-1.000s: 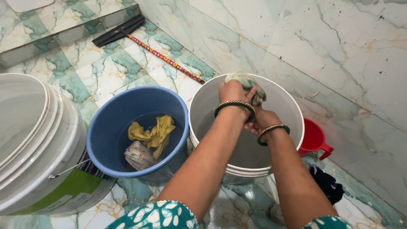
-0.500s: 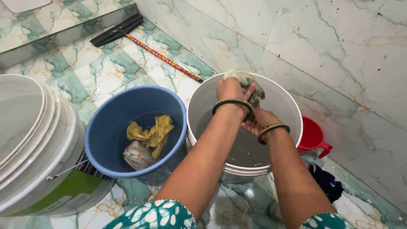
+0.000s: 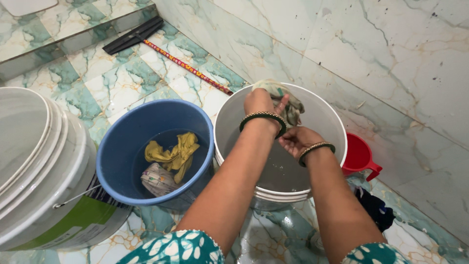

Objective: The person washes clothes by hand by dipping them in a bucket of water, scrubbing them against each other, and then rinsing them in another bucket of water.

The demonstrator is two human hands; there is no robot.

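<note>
A wet patterned cloth (image 3: 286, 100) was gripped by the left hand (image 3: 260, 101) above the white bucket (image 3: 327, 115). The right hand (image 3: 296, 138) was held loosely open just beneath, near the blue bucket (image 3: 122, 142).

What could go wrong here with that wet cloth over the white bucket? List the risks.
1. The wet patterned cloth is gripped mainly by the left hand above the white plastic bucket; if it slips, it may splash grey water out.
2. The right hand hangs open below it, so its hold looks weak.
3. The glossy marble floor tiles by the bucket look wet and possibly slippery.
</note>
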